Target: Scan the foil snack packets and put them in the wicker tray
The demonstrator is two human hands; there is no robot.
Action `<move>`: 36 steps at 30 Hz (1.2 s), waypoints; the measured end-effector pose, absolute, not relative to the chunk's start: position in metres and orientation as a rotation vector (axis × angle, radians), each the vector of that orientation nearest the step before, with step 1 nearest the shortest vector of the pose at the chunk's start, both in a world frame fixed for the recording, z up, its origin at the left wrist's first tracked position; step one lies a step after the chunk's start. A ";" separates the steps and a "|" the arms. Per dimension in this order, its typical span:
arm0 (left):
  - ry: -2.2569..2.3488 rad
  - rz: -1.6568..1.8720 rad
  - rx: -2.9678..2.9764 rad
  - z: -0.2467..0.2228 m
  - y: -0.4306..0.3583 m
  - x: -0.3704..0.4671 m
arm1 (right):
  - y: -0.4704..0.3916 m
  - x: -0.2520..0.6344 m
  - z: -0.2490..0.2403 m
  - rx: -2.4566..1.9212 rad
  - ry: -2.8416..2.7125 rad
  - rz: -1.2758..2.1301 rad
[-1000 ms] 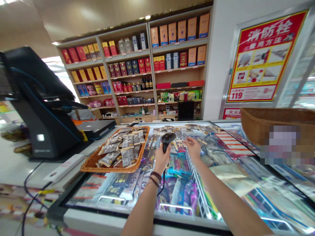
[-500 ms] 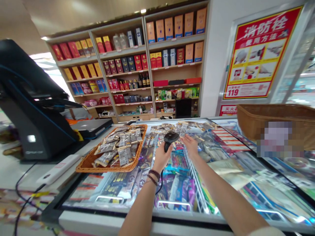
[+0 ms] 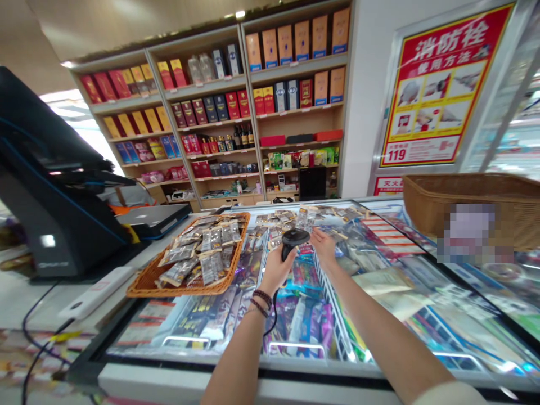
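Note:
A black handheld barcode scanner is gripped by its handle in my left hand, its cable hanging beside the wrist. Just right of the scanner head, my right hand has its fingertips pinched at the edge of a small clear snack packet; the scanner partly covers this packet. More such packets lie scattered on the freezer's glass top, beyond both hands. To the left, an orange wicker basket is heaped with similar packets.
A black checkout terminal and a white box-like device stand on the left counter. At right, a brown woven basket rests on the freezer. Shelves of boxed goods and a red fire-hydrant poster are behind.
The view has shifted slightly. Both hands keep nearly the same places, the scanner still in the left and the right fingertips still at the packet.

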State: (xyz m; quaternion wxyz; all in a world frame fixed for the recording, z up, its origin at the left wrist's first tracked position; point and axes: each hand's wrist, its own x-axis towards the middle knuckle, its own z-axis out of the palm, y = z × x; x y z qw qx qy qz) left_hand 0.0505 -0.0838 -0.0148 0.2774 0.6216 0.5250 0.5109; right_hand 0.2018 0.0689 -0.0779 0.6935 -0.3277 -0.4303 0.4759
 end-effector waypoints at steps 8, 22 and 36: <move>1.498 1.450 1.642 -0.008 -0.087 0.050 | 0.060 0.199 -0.069 -0.718 -0.798 1.163; 2.187 1.817 1.459 0.072 -0.152 -0.094 | 0.082 0.054 0.005 -0.620 -0.836 1.391; 2.392 1.802 1.320 0.061 -0.191 -0.147 | 0.053 -0.037 0.015 -0.722 -1.484 1.178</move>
